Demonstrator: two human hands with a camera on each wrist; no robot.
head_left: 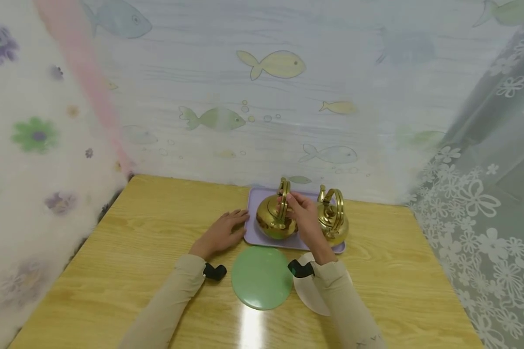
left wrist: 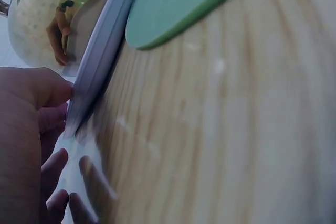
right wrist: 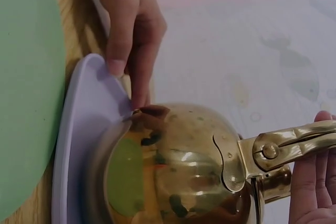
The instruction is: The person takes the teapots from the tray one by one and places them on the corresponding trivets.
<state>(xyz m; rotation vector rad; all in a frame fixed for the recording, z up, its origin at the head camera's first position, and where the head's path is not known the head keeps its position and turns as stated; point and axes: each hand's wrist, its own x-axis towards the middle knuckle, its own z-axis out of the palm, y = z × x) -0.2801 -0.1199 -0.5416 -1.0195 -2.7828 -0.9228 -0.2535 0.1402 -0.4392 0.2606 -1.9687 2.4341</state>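
Observation:
Two shiny gold kettles stand on a lilac tray [head_left: 253, 236] at the back of the table. My right hand [head_left: 304, 218] holds the arched handle of the left kettle [head_left: 270, 224], its fingers behind the handle in the right wrist view. The right kettle [head_left: 338, 231] stands on the tray's right part, partly hidden by that hand. My left hand [head_left: 222, 233] rests at the tray's left edge, fingers fairly straight. In the left wrist view its thumb [left wrist: 55, 88] touches the rim of the tray [left wrist: 100, 51].
In front of the tray lies a round green plate or mat [head_left: 262, 278]. Beside it a whitish round one [head_left: 307, 293] is partly under my right forearm. A fish-patterned curtain [head_left: 218, 145] hangs behind the wooden table [head_left: 157, 218], and lace [head_left: 480, 232] hangs at the right.

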